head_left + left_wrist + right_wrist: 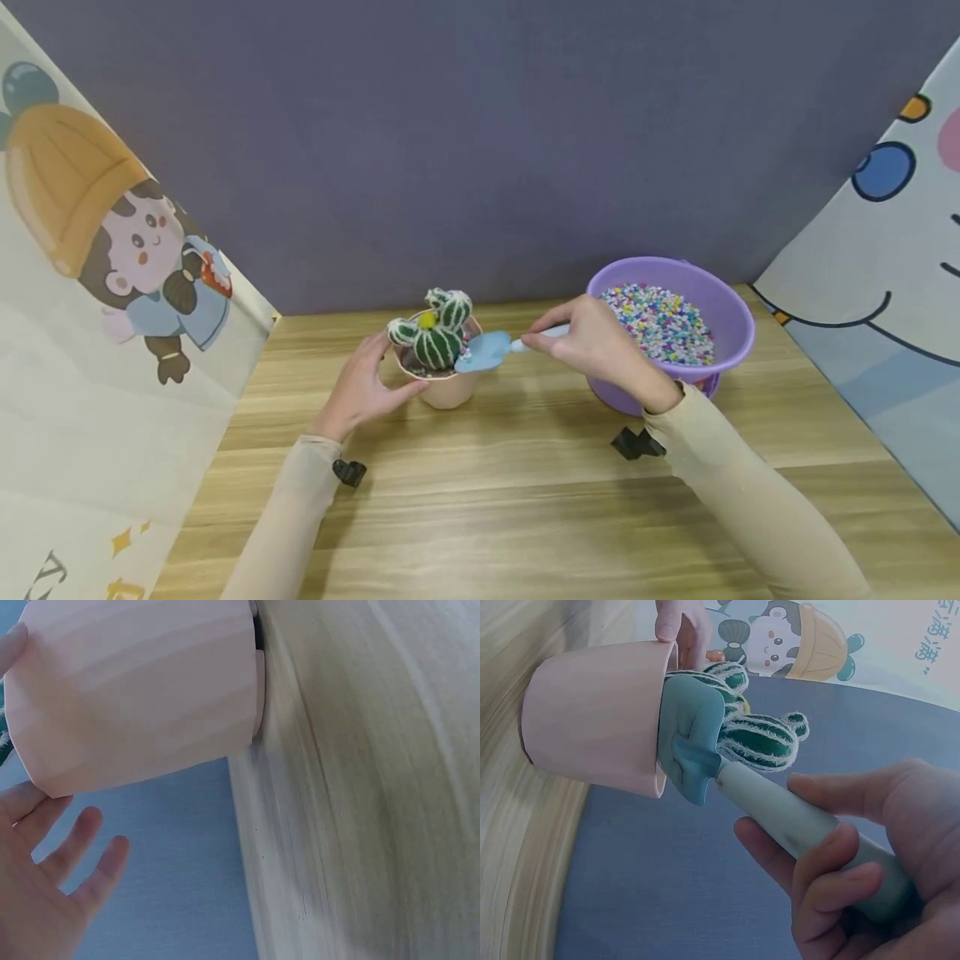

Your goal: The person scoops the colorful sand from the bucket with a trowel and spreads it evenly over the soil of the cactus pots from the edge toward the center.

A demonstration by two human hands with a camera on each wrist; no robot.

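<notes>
A pale pink flowerpot (447,390) stands on the table, with a green, white-ridged cactus (437,346) bearing a yellow bloom inside. My left hand (367,387) holds the pot from its left side, thumb at the near rim and forefinger around the far side. In the left wrist view its other fingers (105,870) spread out below the pot. My right hand (592,337) grips the handle of a light blue trowel (487,350). The trowel's blade tilts down over the pot's right rim beside the cactus, with a few coloured beads at its tip.
A purple bucket (727,312) at the right contains many small coloured beads (663,321); my right forearm passes in front of it. Behind the wooden table (480,500) rises a grey-blue wall (480,150). Cartoon-printed panels flank both sides.
</notes>
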